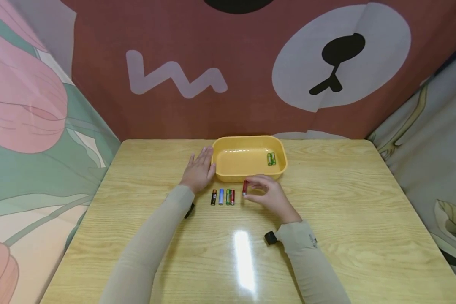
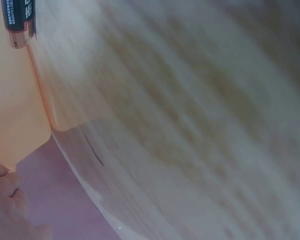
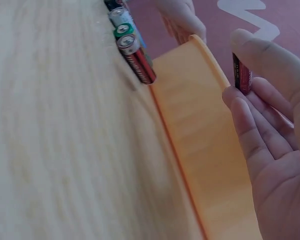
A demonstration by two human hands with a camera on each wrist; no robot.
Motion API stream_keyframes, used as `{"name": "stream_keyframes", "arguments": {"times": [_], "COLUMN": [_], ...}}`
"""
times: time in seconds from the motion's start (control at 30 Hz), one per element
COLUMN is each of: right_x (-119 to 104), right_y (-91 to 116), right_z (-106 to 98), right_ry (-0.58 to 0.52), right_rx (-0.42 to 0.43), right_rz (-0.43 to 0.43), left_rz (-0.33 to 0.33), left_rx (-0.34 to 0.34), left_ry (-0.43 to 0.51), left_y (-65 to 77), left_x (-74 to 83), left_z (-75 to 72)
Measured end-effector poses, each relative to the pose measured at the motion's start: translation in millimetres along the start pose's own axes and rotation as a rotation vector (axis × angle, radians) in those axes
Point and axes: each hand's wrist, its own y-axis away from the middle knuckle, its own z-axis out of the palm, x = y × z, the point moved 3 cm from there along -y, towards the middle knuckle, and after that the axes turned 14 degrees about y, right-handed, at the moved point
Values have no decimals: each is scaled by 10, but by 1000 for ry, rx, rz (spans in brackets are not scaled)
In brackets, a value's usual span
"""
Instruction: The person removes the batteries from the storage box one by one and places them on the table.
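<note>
My right hand (image 1: 269,195) pinches a red battery (image 1: 245,188) between thumb and fingers, just in front of the yellow tray (image 1: 232,176). The right wrist view shows the same red battery (image 3: 242,75) held beside the tray wall (image 3: 190,115). My left hand (image 1: 198,172) rests with straight fingers against the tray's left side. Two green batteries (image 1: 271,159) lie in the tray's right part. On the table, in front of the tray, a row holds a black battery (image 1: 213,197), a blue one (image 1: 221,196), a green one (image 1: 228,197) and a red one (image 1: 232,197).
The pale wooden table (image 1: 167,261) reaches back to a reddish-brown cloth (image 1: 175,114) with a cartoon print. Patterned cloths (image 1: 26,169) hang at both sides. Small black devices (image 1: 270,238) sit at both wrists.
</note>
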Motion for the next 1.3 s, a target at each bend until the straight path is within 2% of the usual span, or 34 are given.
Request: {"name": "stream_keyframes", "arguments": {"times": [0.3,0.7,0.97,1.3], "right_x": [55,119,147,205], "right_y": [-12,-18,-34,-40], "right_z": [107,153,176,240], "right_ry": [95,74,115,50], "right_rx": [-24,-57,-76,-125], "right_rz": [-5,12,12,29], "left_rz": [-6,2,6,2], "left_rx": [-2,-1,6,0], "left_ry": [-2,7,11,15], "left_y": [1,-5,-6,-4], "left_x": [18,-14,-20,-8], "left_z": [-4,11,18,13]}}
